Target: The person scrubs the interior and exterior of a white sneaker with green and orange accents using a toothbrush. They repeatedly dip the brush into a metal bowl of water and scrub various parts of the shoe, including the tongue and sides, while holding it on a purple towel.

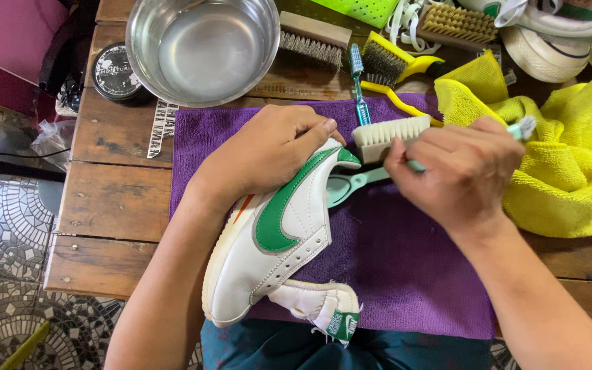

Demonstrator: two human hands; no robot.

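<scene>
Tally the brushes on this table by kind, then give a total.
Wooden brushes: 2
Yellow-handled brush: 1
Blue toothbrush: 1
White-bristled brush in the right hand: 1
Total: 5

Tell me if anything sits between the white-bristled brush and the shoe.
Nothing visible does. The right hand holds the brush with its bristles right at the heel end of the shoe, which the left hand grips from above on the purple cloth.
</scene>
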